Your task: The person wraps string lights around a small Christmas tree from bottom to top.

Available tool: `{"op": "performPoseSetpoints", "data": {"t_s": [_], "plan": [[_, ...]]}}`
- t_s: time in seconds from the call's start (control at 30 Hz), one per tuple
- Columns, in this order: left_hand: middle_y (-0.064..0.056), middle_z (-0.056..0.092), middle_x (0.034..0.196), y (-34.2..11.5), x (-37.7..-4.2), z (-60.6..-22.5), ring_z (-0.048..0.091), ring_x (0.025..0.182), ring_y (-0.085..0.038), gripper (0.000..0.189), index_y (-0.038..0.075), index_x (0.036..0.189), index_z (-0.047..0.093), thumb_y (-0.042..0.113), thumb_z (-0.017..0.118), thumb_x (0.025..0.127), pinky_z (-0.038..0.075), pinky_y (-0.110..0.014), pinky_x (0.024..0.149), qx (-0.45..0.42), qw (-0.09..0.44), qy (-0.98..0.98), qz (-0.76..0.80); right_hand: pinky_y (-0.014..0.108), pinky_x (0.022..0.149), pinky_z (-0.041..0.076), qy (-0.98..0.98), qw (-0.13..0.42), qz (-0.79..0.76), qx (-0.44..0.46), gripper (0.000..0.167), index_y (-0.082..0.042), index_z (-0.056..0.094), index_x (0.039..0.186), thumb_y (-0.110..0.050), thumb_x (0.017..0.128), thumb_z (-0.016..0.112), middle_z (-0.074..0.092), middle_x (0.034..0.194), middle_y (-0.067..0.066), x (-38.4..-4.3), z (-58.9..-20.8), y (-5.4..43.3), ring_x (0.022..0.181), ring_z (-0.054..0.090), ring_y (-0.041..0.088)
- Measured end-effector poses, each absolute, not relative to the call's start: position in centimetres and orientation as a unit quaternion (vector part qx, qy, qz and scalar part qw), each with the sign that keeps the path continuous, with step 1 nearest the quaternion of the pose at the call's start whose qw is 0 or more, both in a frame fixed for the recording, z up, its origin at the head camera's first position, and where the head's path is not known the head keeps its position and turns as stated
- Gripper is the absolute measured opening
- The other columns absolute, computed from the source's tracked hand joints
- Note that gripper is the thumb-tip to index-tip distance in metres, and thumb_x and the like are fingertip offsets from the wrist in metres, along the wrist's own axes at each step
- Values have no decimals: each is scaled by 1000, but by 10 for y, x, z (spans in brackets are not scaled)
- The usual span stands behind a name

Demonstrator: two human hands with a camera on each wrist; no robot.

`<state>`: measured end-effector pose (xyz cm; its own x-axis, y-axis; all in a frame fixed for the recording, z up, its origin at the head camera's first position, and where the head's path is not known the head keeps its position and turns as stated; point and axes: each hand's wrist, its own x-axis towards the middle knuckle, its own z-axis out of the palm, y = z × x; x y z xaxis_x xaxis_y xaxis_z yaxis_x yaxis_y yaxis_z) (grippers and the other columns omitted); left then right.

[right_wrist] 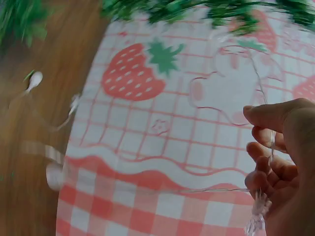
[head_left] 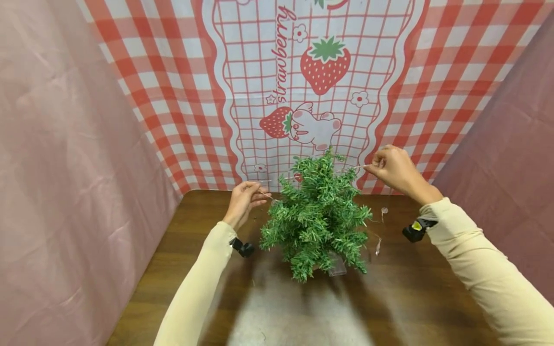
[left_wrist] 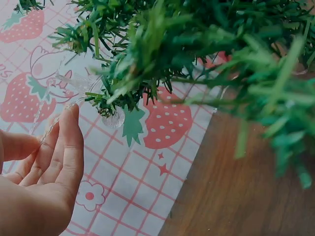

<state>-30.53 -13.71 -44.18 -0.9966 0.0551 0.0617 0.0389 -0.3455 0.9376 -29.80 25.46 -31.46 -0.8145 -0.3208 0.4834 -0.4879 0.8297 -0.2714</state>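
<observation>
A small green artificial Christmas tree (head_left: 316, 211) stands upright on a wooden table, between my hands. At its left, my left hand (head_left: 246, 199) pinches a thin twisted strand of fairy lights (left_wrist: 51, 129) between thumb and fingers. On the far right side, my right hand (head_left: 396, 170) pinches the same kind of strand (head_left: 364, 166), which runs behind the treetop. A clear round bulb (left_wrist: 113, 118) hangs by a branch in the left wrist view. In the right wrist view, a clear light piece (right_wrist: 257, 214) dangles under the curled fingers. The strand's middle is partly hidden by branches.
Loose bulbs (head_left: 384, 211) and wire trail down at the tree's right, over the brown table (head_left: 186, 245). A clear base (head_left: 337, 267) shows under the tree. Behind hangs a red-checked strawberry cloth (head_left: 173, 96); pink curtains (head_left: 65, 168) flank both sides.
</observation>
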Motion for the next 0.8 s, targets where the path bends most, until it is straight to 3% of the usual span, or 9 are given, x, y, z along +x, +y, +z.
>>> {"op": "performPoseSetpoints", "data": {"t_s": [0.17, 0.37, 0.47, 0.63, 0.8], "plan": [[-13, 69, 97, -143, -302, -444, 72, 85, -20, 14, 5, 112, 58, 15, 56, 103, 59, -40, 82, 47, 14, 557, 829, 29, 51, 37, -917, 173, 317, 169, 30, -6, 65, 74, -29, 91, 74, 62, 71, 6, -293, -292, 255, 57, 48, 13], [-19, 67, 104, -146, -299, -446, 72, 90, -24, 14, 4, 111, 57, 16, 54, 104, 58, -40, 84, 54, 25, 543, 837, 30, 55, 54, -873, 69, 458, 153, 38, 3, 52, 93, -33, 100, 61, 60, 68, 10, -293, -267, 250, 58, 65, 20], [-15, 67, 100, -146, -298, -448, 72, 90, -24, 13, 4, 109, 56, 15, 50, 106, 59, -39, 82, 49, 25, 539, 840, 31, 49, 51, -858, 40, 493, 143, 36, 1, 50, 99, -34, 101, 59, 51, 63, 4, -294, -258, 246, 48, 52, 18], [-11, 66, 93, -145, -296, -449, 72, 86, -23, 16, 3, 107, 51, 16, 42, 108, 59, -38, 80, 51, 20, 532, 845, 32, 43, 35, -874, 66, 458, 149, 37, -2, 54, 101, -38, 99, 60, 43, 57, 0, -291, -245, 240, 45, 34, 12], [-9, 66, 95, -145, -295, -447, 71, 92, -24, 26, -5, 115, 43, 20, 41, 109, 58, -34, 78, 58, 26, 523, 850, 30, 52, 38, -903, 152, 374, 146, 37, -4, 60, 96, -42, 98, 62, 57, 74, 6, -286, -233, 231, 58, 46, 12]]}}
